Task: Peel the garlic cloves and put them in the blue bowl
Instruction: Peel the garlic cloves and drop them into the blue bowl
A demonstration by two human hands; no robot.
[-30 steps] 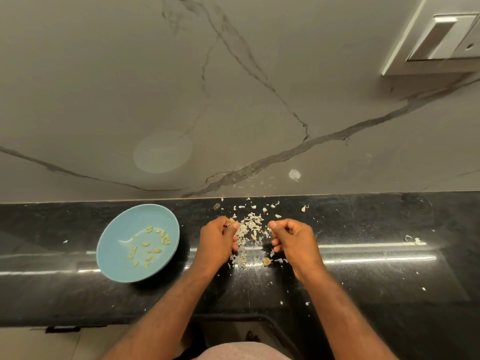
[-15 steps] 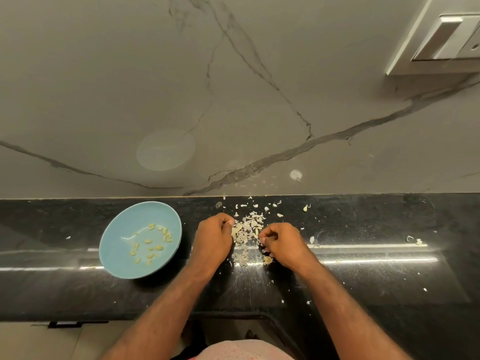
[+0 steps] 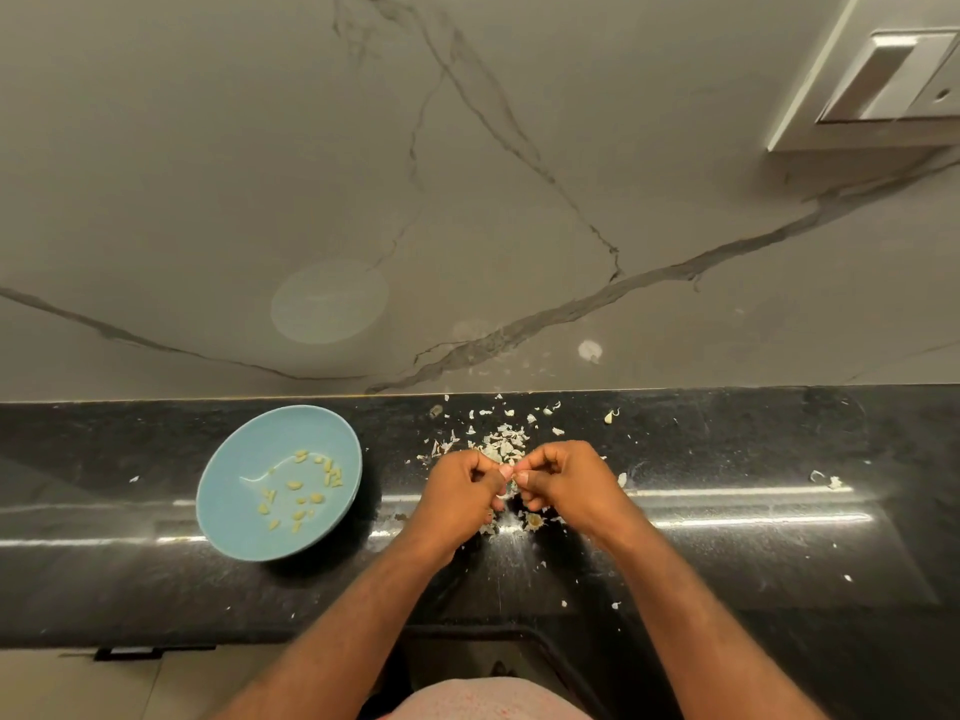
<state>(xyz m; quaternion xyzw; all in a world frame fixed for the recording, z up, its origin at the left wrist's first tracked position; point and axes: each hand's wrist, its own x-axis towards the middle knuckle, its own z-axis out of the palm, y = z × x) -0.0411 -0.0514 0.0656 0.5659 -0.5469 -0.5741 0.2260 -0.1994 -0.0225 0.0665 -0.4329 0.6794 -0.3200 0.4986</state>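
My left hand and my right hand meet fingertip to fingertip over the black counter, both pinching a small pale garlic clove that is mostly hidden by the fingers. Under and behind the hands lies a pile of whitish garlic skins. The blue bowl sits on the counter to the left of my left hand, with several peeled yellowish cloves in it.
The black counter runs along a grey marble wall. Loose skin bits lie scattered, a few at the right and one pale piece near the wall. A switch plate is at the upper right.
My two hands were apart at either side of the skin pile. They have come together, and their fingertips now pinch one clove between them.
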